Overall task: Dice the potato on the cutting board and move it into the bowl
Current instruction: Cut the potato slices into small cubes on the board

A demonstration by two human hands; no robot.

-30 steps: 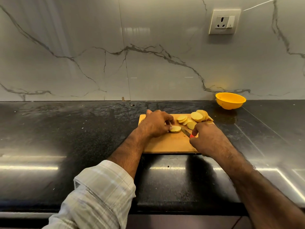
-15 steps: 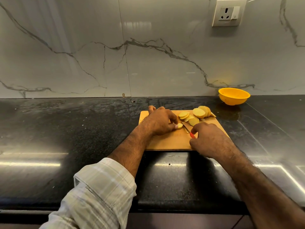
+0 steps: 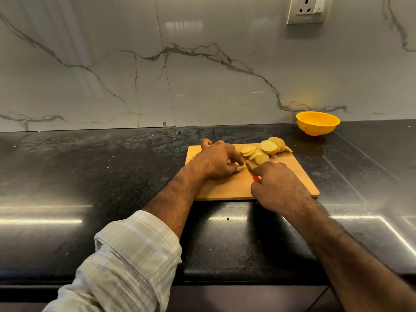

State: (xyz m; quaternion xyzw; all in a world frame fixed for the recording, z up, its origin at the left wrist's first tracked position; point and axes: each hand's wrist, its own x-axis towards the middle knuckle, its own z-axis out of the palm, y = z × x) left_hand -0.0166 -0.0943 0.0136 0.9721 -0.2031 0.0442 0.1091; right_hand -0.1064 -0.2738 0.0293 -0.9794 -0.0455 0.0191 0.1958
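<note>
- the wooden cutting board (image 3: 227, 190) lies flat on the dark polished desk (image 3: 90, 176), just ahead of the person.
- the left hand (image 3: 217, 161) rests on the board, its fingers curled down over a small potato piece (image 3: 240, 165); the grip pinches that piece between thumb and fingertips and holds it against the board.
- the right hand (image 3: 278, 188) is wrapped round the red handle of a knife (image 3: 252, 172); the grip is closed on the handle, and only a little red shows at the thumb side.
- the knife's short blade points away from the person and sits right against the held piece, between the two hands.
- a heap of round potato slices (image 3: 262, 150) lies on the far right part of the board, overlapping one another, just beyond the blade.
- the yellow bowl (image 3: 317, 123) stands on the desk beyond the board's far right corner, near the marble-patterned wall (image 3: 202, 75); whether it holds anything cannot be told.
- a rolled-up plaid sleeve (image 3: 126, 262) covers the left forearm.
- a wall socket (image 3: 308, 9) sits at the top right.
</note>
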